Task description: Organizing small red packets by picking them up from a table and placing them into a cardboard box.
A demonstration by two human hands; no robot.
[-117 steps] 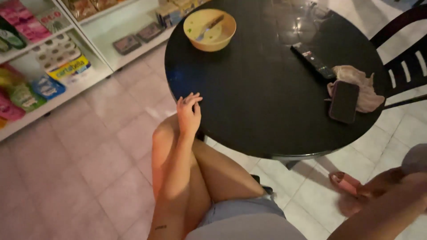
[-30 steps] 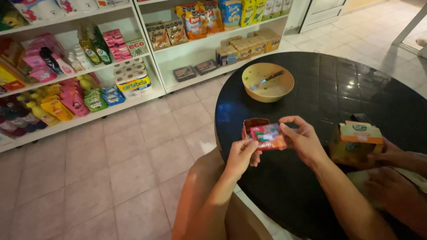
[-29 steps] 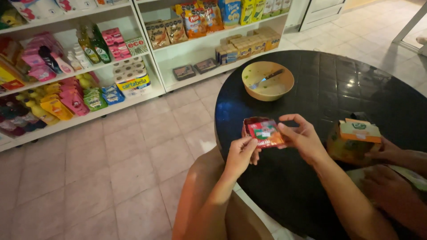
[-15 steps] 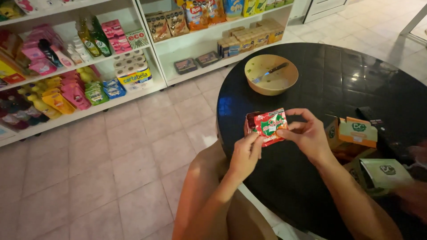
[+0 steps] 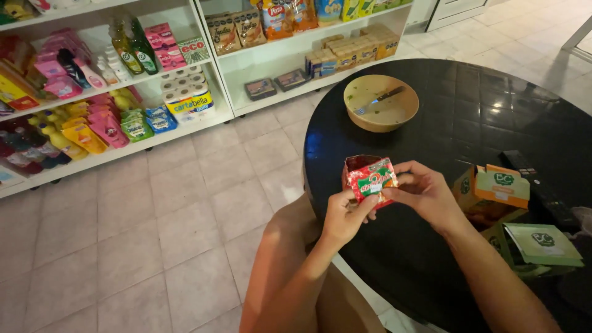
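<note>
A small red and green packet (image 5: 370, 176) is held up over the near edge of the round black table (image 5: 468, 123), pinched between both my hands. My left hand (image 5: 347, 213) grips its lower left corner. My right hand (image 5: 419, 192) holds its right side with fingertips and thumb. The packet's top looks torn open. Further back on the table stands a tan bowl (image 5: 380, 102) with a utensil lying in it.
An opened green and orange carton (image 5: 493, 191) and a second green carton (image 5: 539, 243) stand at the table's right. White shelves (image 5: 216, 80) with bottles, pouches and boxes line the far side. A tiled floor (image 5: 154, 246) lies to the left. My bare knee shows below.
Both hands have lifted and turned the packet so its printed face shows. The view has shifted slightly; a second green carton has come into view on the right.
</note>
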